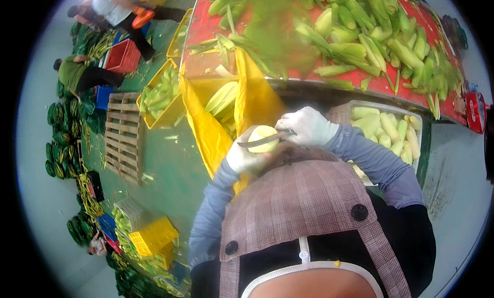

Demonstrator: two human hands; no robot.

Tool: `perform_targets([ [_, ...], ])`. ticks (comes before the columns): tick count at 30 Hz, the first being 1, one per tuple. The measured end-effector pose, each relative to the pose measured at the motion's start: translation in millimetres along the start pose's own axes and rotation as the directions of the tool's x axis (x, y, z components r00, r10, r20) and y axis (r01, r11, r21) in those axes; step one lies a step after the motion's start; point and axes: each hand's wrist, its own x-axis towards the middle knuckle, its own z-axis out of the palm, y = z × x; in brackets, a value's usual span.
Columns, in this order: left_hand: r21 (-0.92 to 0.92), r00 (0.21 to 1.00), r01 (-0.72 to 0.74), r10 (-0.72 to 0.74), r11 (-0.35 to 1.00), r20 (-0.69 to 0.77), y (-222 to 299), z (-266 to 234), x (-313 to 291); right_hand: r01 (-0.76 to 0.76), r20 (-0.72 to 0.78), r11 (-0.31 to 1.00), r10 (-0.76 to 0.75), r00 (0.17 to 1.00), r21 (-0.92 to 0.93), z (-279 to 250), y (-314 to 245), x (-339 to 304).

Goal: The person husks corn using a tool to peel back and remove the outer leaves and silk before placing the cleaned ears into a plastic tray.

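An ear of corn (262,132), pale and stripped of its outer husk, is gripped in my gloved left hand (243,156), its rounded end toward me. My gloved right hand (309,126) is closed around the handle of a knife (259,141). The thin dark blade lies across the corn, pointing left. Just beyond both hands, a yellow sack (197,125) hangs wide at the table edge with green husks (224,99) inside. To the right of my right forearm stands a white crate (419,156) holding several peeled ears (389,127).
Unpeeled corn (355,33) is heaped on the red table (303,81) ahead. On the left are a yellow crate (154,122) of corn, a wooden pallet (123,136) and, lower down, another yellow crate (154,235). Farther off, a person in green (74,74) bends near a red crate (123,55).
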Motion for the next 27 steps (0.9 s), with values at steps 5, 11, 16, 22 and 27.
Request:
perform_targets([
  [5, -0.059, 1.000, -0.003, 0.003, 0.998, 0.011, -1.6, -11.0, -12.6, 0.107, 0.052, 0.992, -0.104, 0.993, -0.073, 7.7, -1.0, 15.3],
  [11, 0.150, 1.000, -0.016, 0.018, 0.989, -0.010, -1.9, -19.3, -17.1, 0.119, 0.021, 0.989, -0.118, 0.993, -0.085, 24.6, -0.1, 20.2],
  [16, 0.112, 1.000, -0.014, 0.015, 0.994, -0.009, -6.3, -19.1, -24.4, 0.037, -0.056, 0.998, -0.040, 0.998, -0.057, 38.9, -5.6, 17.6],
  [22, 0.186, 0.997, -0.040, 0.052, 0.982, -0.060, -20.5, -19.9, -36.6, 0.029, -0.156, 0.998, -0.036, 0.987, -0.048, 60.8, -6.5, 20.2],
  [27, 0.236, 0.997, 0.007, 0.012, 0.972, -0.076, -15.3, -23.7, -44.3, 0.071, -0.194, 0.997, -0.076, 0.978, -0.035, 71.3, -1.4, 23.1],
])
